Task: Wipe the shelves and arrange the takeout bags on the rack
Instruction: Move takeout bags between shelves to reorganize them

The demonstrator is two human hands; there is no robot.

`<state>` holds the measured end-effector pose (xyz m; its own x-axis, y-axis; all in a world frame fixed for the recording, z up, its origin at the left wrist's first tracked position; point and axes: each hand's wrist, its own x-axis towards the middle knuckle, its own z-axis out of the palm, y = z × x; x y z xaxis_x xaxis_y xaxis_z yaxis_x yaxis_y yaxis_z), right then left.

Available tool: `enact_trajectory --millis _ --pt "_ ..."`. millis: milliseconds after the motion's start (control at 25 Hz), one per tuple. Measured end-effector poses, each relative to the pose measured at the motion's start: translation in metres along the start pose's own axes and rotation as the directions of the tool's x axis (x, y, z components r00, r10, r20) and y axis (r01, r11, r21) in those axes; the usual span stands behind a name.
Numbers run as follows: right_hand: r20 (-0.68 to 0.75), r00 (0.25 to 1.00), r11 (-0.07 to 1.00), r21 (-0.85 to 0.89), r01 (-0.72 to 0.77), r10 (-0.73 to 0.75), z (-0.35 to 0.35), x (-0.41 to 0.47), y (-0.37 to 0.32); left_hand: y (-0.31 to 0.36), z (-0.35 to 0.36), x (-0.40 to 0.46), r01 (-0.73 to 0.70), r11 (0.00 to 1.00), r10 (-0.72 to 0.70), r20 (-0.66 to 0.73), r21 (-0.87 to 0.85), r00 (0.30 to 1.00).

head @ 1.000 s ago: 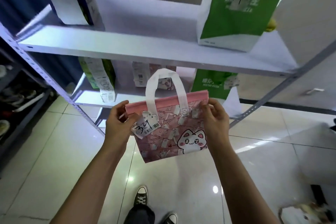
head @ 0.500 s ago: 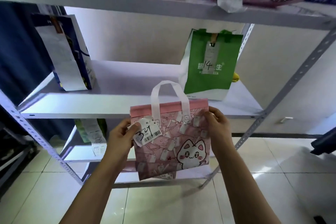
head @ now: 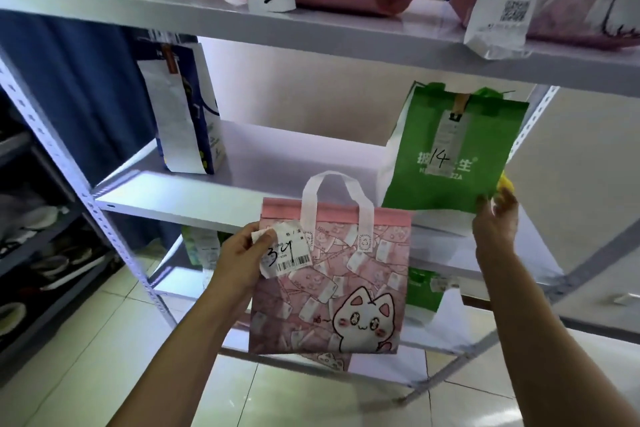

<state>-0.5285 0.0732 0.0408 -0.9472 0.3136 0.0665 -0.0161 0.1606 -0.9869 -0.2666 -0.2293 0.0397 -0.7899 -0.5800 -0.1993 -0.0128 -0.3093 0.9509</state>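
Left hand [head: 239,253] is pinching the pink bag [head: 332,281] by its top corner; right hand [head: 495,222] is reaching, fingers spread. The bag appears soft and light, best gripped at the handles [head: 337,208].

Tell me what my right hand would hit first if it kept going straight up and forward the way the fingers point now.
Most likely the yellow thing tucked beside the green bag: the right hand, open, has its fingertips just under it. Depth is hard to judge, so they may already be touching it or the bag's lower right corner.
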Motion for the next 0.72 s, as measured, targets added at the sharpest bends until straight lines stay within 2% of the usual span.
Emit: enact_trajectory --millis 80,160,280,520,720 --pt "0.057 0.997 0.999 0.002 -0.043 0.042 0.011 0.012 0.003 0.003 -0.004 -0.001 0.001 1.0 -0.002 -0.018 -0.029 1.0" --pt "0.084 0.996 0.999 -0.035 -0.031 0.034 0.025 0.015 0.007 0.005 -0.009 -0.002 0.005 0.998 -0.007 -0.037 -0.055 0.999" --pt "0.208 0.978 1.0 -0.003 0.004 -0.003 0.058 0.0 0.005 0.009 -0.02 -0.003 0.013 0.997 -0.02 -0.095 -0.072 0.995" --pt "0.446 0.894 0.999 0.007 0.037 -0.036 0.146 -0.046 -0.021 0.019 -0.058 -0.006 0.024 0.995 -0.04 -0.164 -0.101 0.986" --pt "0.544 0.837 0.999 0.036 0.039 -0.052 0.208 -0.083 -0.038 0.028 -0.084 -0.006 -0.011 0.996 -0.005 -0.18 -0.09 0.984"
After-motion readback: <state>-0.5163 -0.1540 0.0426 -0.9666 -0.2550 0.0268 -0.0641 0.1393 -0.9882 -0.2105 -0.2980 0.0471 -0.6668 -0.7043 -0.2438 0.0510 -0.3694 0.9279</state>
